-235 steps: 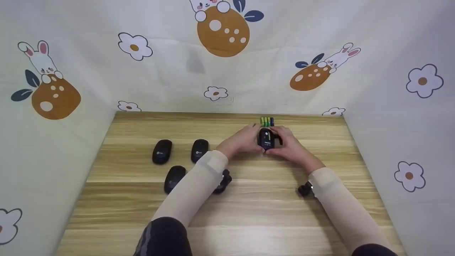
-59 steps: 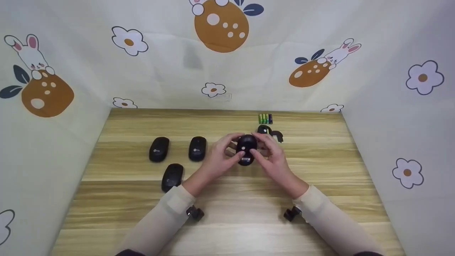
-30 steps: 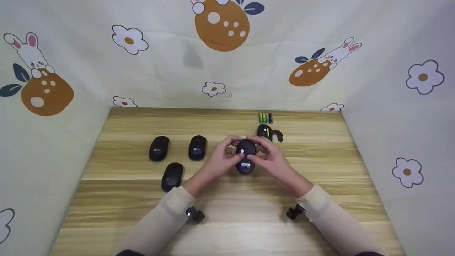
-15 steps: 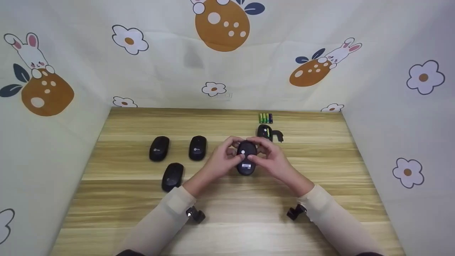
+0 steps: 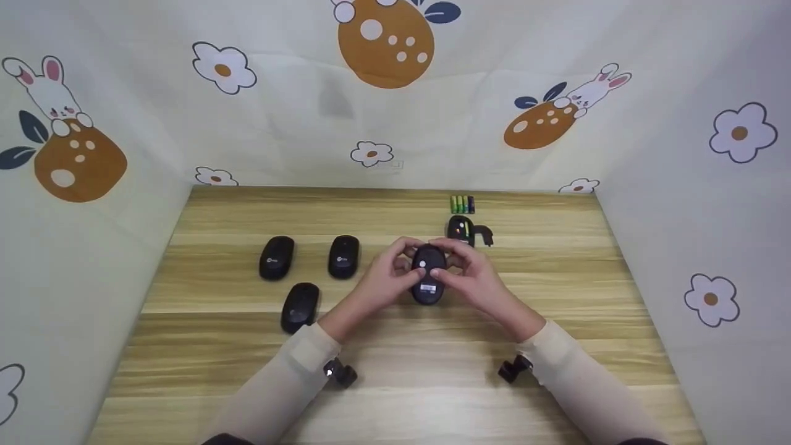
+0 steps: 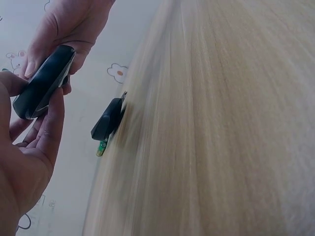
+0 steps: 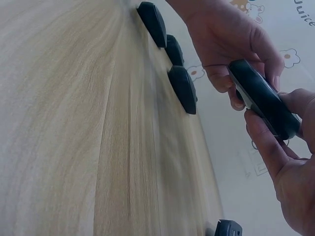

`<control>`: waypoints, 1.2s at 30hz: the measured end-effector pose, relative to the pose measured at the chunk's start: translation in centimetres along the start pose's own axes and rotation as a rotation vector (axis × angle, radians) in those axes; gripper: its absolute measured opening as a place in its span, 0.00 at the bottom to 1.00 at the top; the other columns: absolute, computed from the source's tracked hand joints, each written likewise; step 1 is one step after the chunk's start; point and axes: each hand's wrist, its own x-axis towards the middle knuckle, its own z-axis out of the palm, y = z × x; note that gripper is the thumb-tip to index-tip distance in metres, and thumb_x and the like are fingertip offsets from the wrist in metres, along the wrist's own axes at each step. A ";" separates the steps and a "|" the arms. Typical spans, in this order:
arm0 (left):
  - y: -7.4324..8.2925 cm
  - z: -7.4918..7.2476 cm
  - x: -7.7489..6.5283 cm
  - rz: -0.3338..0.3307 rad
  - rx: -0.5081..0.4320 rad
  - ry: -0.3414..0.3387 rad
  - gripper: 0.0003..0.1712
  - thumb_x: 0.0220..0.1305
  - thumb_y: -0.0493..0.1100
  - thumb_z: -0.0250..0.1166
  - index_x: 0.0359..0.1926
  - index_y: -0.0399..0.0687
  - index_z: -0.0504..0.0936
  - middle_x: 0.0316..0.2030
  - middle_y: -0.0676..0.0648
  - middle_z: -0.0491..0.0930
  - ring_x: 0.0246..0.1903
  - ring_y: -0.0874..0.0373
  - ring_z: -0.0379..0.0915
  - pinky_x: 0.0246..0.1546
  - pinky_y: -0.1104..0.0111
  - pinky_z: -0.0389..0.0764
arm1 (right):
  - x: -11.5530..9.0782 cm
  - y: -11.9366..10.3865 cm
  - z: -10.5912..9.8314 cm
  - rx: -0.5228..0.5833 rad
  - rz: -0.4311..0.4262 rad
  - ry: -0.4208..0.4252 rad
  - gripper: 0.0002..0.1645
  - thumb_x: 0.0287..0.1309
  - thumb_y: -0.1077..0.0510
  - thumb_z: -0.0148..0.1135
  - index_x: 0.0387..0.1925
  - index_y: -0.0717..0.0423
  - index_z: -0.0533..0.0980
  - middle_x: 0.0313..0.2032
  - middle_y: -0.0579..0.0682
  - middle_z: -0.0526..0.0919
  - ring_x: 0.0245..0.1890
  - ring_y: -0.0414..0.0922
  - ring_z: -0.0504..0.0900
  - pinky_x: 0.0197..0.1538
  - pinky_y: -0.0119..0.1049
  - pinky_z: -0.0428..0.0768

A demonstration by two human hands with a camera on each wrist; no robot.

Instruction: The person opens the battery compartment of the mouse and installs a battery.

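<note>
While the person's two pale sleeves (image 5: 266, 386) angle in from the near side of the counter (image 5: 432, 414), a small black camera sits at each wrist, left (image 5: 341, 374) and right (image 5: 514, 369). Nearest mouse (image 5: 300, 308) is black, top up, just past the left sleeve; can't tell if they touch. Left grip (image 5: 384, 278) and right grip (image 5: 481, 281) both grasp one black mouse (image 5: 428, 298), thumbs on its underside, fingers curled round the sides. That held mouse is off the counter, mid-frame in the head view, underside facing up, white dot and white label visible. Farther back at left: two more black mice (image 5: 277, 258) (image 5: 343, 257), top up, apart from each other. Beyond the hands: a black mouse (image 5: 456, 228), white dot and yellow-green strip showing, partly hidden by the right hand. Curved black piece (image 5: 487, 235) just beside it; contact unclear. Past that, four small batteries (image 5: 462, 204) in a row. Patterned curtain (image 5: 278, 123) behind, with rabbits, flowers.
</note>
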 end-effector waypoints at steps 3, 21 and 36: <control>0.0 0.0 0.0 0.005 0.000 0.000 0.27 0.68 0.32 0.70 0.67 0.43 0.80 0.50 0.42 0.81 0.39 0.52 0.83 0.46 0.63 0.88 | 0.0 0.0 0.1 -0.001 0.006 0.003 0.31 0.68 0.68 0.74 0.70 0.63 0.79 0.66 0.62 0.81 0.47 0.51 0.87 0.47 0.37 0.91; -0.5 0.0 0.0 -0.015 0.016 -0.007 0.27 0.68 0.34 0.71 0.67 0.44 0.80 0.49 0.42 0.82 0.40 0.52 0.83 0.48 0.62 0.88 | -0.1 0.1 0.0 -0.115 -0.008 0.025 0.31 0.68 0.66 0.76 0.71 0.59 0.80 0.61 0.59 0.86 0.49 0.52 0.89 0.57 0.44 0.89; -0.4 0.0 0.0 -0.066 -0.001 -0.009 0.27 0.69 0.34 0.71 0.68 0.46 0.80 0.50 0.43 0.82 0.40 0.53 0.85 0.45 0.63 0.88 | 0.2 -0.1 -0.2 -0.186 -0.257 0.135 0.20 0.64 0.69 0.78 0.56 0.57 0.89 0.46 0.53 0.88 0.44 0.50 0.84 0.49 0.35 0.84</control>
